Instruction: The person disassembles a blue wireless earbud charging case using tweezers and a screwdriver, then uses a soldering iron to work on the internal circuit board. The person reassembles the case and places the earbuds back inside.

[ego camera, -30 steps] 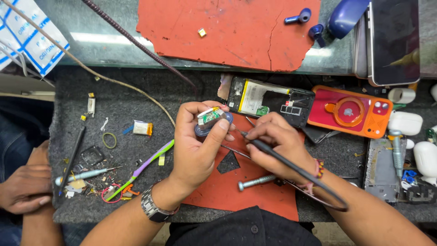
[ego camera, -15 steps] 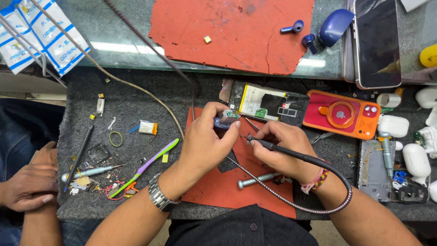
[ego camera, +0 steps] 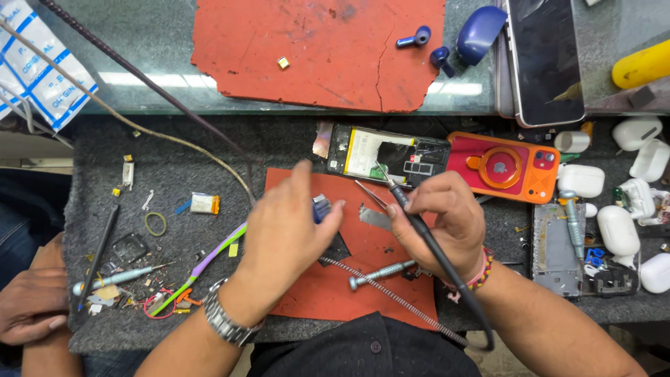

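Note:
My left hand hovers over the lower red mat, pinching a small blue-grey part between thumb and fingers. My right hand grips a black soldering iron together with thin tweezers. The iron's tip points up at the opened phone, which lies at the mat's far edge with its battery and frame exposed. A small metal plate lies on the mat between my hands. A steel screwdriver and the iron's braided cord lie just below them.
An orange phone back sits right of the opened phone. White earbud cases crowd the right edge. A dark phone, blue earbuds and a second red mat lie on the glass shelf. Small tools are scattered left, near another person's hand.
My left hand has dropped down and left, away from the opened phone, with the small part. My right hand has shifted up, and the iron's tip now reaches the phone.

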Demonstrator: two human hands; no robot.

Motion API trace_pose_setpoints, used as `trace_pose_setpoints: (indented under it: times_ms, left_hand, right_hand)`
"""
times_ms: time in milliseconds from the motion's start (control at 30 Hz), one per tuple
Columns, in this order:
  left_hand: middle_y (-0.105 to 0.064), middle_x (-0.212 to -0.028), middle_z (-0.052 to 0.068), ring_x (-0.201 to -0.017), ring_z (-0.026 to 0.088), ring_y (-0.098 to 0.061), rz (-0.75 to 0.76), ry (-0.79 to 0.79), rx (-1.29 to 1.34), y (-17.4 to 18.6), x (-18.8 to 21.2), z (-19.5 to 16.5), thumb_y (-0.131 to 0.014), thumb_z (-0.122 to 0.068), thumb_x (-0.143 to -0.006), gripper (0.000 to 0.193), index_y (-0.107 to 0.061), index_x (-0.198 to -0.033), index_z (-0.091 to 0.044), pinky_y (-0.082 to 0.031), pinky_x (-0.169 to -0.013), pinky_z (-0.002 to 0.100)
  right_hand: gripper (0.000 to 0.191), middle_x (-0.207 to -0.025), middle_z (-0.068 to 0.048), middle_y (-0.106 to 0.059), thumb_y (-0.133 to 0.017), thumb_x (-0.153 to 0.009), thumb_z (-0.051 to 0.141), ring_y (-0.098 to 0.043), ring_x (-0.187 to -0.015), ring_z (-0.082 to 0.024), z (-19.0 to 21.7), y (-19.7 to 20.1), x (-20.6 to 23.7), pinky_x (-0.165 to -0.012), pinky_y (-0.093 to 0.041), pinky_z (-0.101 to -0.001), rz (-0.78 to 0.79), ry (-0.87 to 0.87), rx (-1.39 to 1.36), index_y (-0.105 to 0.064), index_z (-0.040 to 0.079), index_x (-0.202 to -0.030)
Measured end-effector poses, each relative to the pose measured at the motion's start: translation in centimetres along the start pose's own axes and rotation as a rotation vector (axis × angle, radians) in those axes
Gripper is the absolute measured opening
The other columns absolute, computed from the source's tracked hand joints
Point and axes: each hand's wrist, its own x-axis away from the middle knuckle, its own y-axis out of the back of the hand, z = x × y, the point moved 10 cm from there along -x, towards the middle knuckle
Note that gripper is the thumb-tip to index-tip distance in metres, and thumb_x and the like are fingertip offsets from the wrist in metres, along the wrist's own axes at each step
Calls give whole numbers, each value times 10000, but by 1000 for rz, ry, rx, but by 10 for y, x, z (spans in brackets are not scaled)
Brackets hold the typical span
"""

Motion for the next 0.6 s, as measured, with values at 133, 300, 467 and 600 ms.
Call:
trace_pose_setpoints:
  times_ms: [133,300,467,600]
  left_hand:
    - [-586,-921,135,-821,346,-611,-274,-229,-24,42,11,-28,-738,-299,-888,501,-580,-1281,-32,-500,-722,459]
    - [-557,-870,20,-755,225,-581,19,-741,283,23,45,-89,-685,-118,-938,364,-673,-1301,-144,-438,-653,389]
    - [-575,-872,18,-749,199,-572,-6,-915,288,25,71,-105,-687,-132,-961,297,-679,-1257,-102,-436,-644,362]
    - [-663,-892,23,-739,202,-653,-213,-746,301,66,65,-66,-762,-165,-927,311,-660,-1211,-89,-482,-620,353]
  right_hand:
    - [232,-814,-61,-586,-845,-831,-5,-589,-673,-145,-4,-2,5,-583,-470,-285,15,-70,71,-639,78,-898]
    - [223,-825,-62,-607,-814,-789,14,-629,-710,-170,1,-19,2,-607,-510,-298,145,-61,15,-685,80,-957]
    - [356,-885,-77,-652,-828,-745,14,-695,-746,-200,19,-39,3,-616,-551,-309,283,7,33,-704,93,-1069]
    - [555,-1086,-137,-638,-839,-756,22,-705,-885,-285,39,-8,12,-756,-597,-345,144,185,32,-575,56,-1243]
